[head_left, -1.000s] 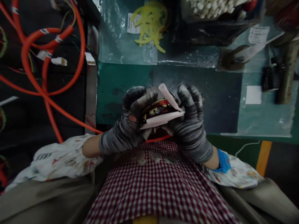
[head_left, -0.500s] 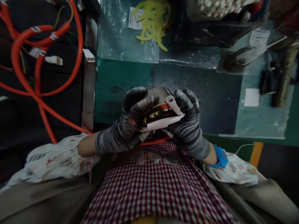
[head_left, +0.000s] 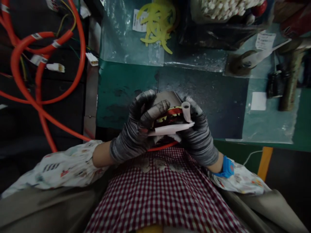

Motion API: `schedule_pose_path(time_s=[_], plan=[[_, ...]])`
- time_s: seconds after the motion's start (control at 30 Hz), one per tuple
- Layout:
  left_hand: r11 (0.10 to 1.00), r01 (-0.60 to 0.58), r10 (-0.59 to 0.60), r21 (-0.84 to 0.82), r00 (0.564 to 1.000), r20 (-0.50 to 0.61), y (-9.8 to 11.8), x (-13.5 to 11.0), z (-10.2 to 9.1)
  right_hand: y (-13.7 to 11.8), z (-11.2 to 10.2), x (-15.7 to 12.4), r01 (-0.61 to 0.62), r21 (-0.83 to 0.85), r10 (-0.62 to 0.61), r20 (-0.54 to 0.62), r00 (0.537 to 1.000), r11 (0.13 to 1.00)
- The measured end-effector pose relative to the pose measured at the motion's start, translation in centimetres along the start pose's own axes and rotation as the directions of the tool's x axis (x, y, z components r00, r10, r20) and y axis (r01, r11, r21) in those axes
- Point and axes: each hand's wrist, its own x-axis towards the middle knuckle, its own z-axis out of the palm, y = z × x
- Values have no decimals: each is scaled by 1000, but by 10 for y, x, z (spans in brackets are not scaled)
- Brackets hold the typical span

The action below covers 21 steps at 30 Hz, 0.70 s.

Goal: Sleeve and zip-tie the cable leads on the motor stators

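Both gloved hands hold a motor stator (head_left: 168,98) close to the apron, over the bench's front edge. It has a grey metal shell, copper-coloured windings and yellow insulating pieces around its opening. My left hand (head_left: 132,134) is wrapped round its left side, with a finger reaching over the rim. Around the right side closes my right hand (head_left: 200,137), its fingertips partly hidden behind the stator. A short white tube (head_left: 186,111) stands up at the right of the opening. Another white sleeve (head_left: 171,128) lies across the near side. Below hangs a red wire (head_left: 163,148).
Thick orange tubing (head_left: 16,71) with white connectors lies coiled at the left. Yellow curved strips (head_left: 157,24) rest on plastic at the back. Beyond, a bag of small white pieces (head_left: 221,9) stands. A hammer (head_left: 290,81) and a white card (head_left: 259,101) lie right.
The stator has turned slightly in my hands, and its white tube now stands more upright and further right. My left hand has shifted a little to the right. The view has moved slightly.
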Motion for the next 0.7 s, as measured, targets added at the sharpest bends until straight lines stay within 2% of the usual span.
schedule_pose_path(time_s=[0.07, 0.17, 0.23, 0.33, 0.4, 0.47, 0.6, 0.7], plan=[[998, -47, 45, 39, 998, 39, 0, 6, -2, 6, -13, 5, 25, 15, -25, -10, 1000, 1000], [999, -6, -1, 45, 989, 147, 4, 17, -6, 14, -32, 16, 79, -42, -78, 24, 997, 996], [999, 18, -26, 40, 981, 193, 8, 25, -7, 19, -42, 23, 177, -90, -171, 74, 983, 980], [1000, -7, 2, 23, 977, 214, 11, 32, -6, 25, -49, 31, 304, -77, -294, 126, 948, 949], [1000, 0, -1, 6, 977, 214, 11, 34, -6, 26, -49, 34, 327, -23, -322, 115, 940, 945], [1000, 13, -11, -9, 977, 213, 10, 34, -5, 23, -48, 36, 287, 20, -288, 95, 953, 958], [999, -20, 25, -25, 982, 185, 11, 32, -1, 16, -44, 34, 100, 47, -105, 107, 989, 994], [999, -9, 16, -53, 990, 138, 11, 32, 1, 14, -32, 30, 28, 96, -30, 18, 999, 995]])
